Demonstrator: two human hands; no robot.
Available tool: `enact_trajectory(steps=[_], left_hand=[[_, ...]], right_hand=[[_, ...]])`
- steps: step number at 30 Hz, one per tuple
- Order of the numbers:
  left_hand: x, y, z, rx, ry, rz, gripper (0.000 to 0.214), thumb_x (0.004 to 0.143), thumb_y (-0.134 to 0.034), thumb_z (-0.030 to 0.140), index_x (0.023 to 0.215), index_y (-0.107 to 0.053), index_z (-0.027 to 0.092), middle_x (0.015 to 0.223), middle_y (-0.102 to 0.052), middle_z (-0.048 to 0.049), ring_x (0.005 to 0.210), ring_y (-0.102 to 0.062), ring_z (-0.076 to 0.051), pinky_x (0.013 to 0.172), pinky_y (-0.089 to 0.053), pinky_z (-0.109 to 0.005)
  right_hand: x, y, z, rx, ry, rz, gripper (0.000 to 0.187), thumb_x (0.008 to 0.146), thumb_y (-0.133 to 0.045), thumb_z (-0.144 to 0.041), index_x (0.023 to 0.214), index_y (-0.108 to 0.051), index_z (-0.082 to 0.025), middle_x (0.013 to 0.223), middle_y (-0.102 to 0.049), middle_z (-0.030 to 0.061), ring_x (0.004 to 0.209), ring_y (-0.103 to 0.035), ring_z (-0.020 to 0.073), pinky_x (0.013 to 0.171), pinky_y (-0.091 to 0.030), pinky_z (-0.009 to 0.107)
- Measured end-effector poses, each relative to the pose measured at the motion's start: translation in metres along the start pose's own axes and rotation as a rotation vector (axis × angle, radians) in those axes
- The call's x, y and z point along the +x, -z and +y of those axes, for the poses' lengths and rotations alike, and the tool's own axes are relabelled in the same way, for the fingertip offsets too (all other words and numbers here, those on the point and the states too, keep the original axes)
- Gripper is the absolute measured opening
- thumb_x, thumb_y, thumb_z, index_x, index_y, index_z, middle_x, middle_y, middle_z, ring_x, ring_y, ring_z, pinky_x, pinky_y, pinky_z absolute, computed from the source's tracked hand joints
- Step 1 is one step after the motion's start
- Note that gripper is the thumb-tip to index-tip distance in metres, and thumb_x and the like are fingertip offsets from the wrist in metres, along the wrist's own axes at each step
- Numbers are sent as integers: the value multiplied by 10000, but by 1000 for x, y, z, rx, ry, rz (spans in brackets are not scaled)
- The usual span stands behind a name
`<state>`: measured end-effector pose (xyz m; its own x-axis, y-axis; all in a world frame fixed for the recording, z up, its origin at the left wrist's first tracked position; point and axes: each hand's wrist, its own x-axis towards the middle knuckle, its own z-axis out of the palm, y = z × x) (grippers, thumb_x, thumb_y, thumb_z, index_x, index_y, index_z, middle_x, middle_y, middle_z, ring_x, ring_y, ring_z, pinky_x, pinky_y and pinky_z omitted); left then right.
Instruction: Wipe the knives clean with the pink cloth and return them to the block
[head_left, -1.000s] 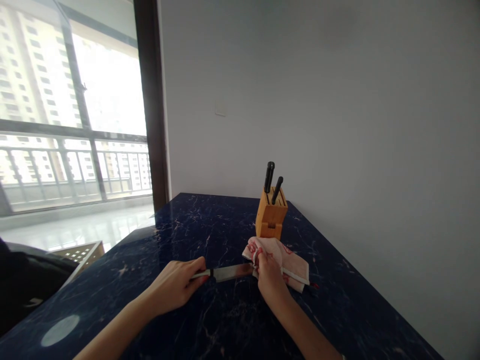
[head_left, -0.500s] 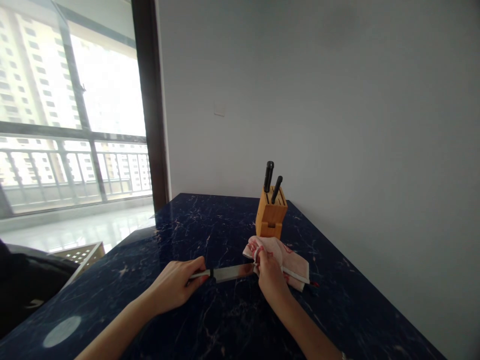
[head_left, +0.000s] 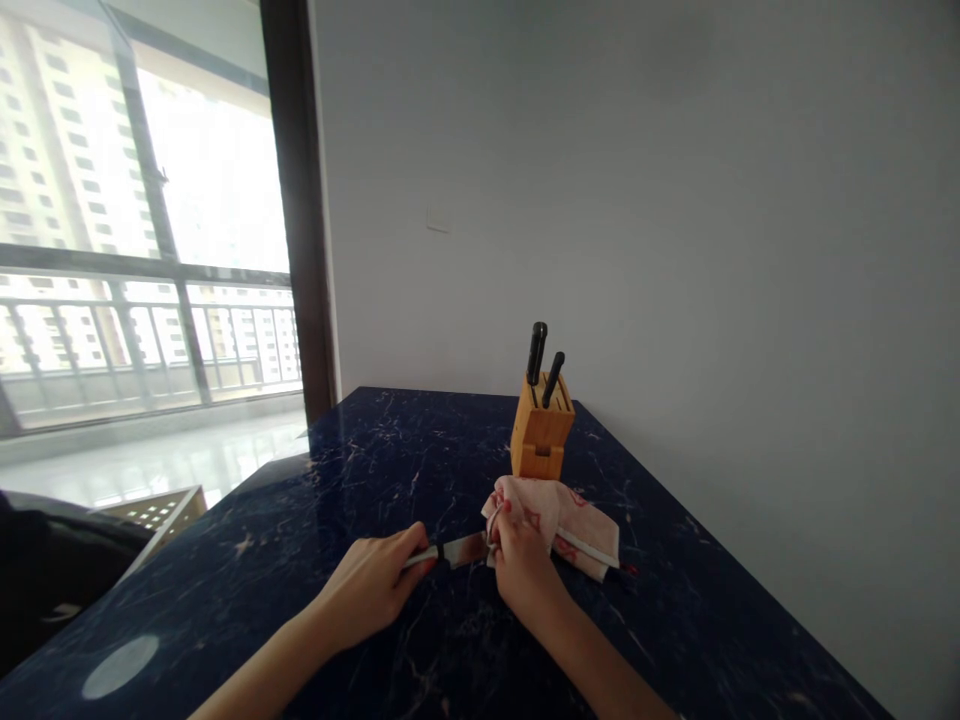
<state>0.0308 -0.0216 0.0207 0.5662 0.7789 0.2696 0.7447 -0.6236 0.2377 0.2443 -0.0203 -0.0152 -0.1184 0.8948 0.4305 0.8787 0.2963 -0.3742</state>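
Observation:
My left hand [head_left: 379, 585] is closed around the handle of a knife [head_left: 463, 550], whose blade points right. A pink cloth [head_left: 585, 520] with red markings is pinched in my right hand [head_left: 521, 565], folded over the blade's far part. Only a short stretch of blade near the handle shows; the rest is hidden by the cloth and my right hand. The loose end of the cloth trails to the right over the table. Just behind the cloth stands a wooden knife block [head_left: 541, 425] with black-handled knives [head_left: 537, 355] in its slots.
The dark blue marbled table [head_left: 405, 450] meets a grey wall at the back and right. A slatted or perforated light crate [head_left: 165, 515] and a black item [head_left: 60, 575] are beyond its left edge. Large windows are at the left.
My left hand with the knife has moved right, and my right hand with the cloth has slid left along the blade. Less blade shows between them. The knife block stays in place.

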Motion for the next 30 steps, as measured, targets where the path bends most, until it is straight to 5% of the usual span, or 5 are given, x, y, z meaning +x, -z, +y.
enact_trajectory(steps=[5,10,23,30], left_hand=[[1,-6,5,35,-15,-7,127,904,-349,322,835,-426,249,750,-633,24,660,-622,-185,524,-291,-243],[1,-10,7,19,-45,-38,132,913,-329,332,849,-408,248,781,-631,16,699,-629,-188,548,-324,-241],[0,-9,11,108,-147,-98,124,925,-295,285,907,-412,248,852,-599,-5,721,-626,-186,558,-367,-247],[-1,-6,13,118,-157,-96,127,927,-291,308,907,-403,249,860,-603,-3,720,-627,-194,549,-347,-252]], right_hand=[[-5,0,-13,84,35,-53,410,684,-421,7,1056,-517,-135,839,-598,62,830,-526,194,785,-389,314],[-8,2,-25,149,28,-76,257,679,-420,10,818,-517,-184,801,-579,27,807,-520,169,755,-377,277],[-8,7,-30,437,41,-70,262,675,-438,8,807,-514,-205,817,-573,-3,823,-539,152,749,-398,256],[-4,2,-24,420,-17,16,225,691,-419,-22,798,-505,-200,826,-596,9,820,-558,156,755,-409,264]])
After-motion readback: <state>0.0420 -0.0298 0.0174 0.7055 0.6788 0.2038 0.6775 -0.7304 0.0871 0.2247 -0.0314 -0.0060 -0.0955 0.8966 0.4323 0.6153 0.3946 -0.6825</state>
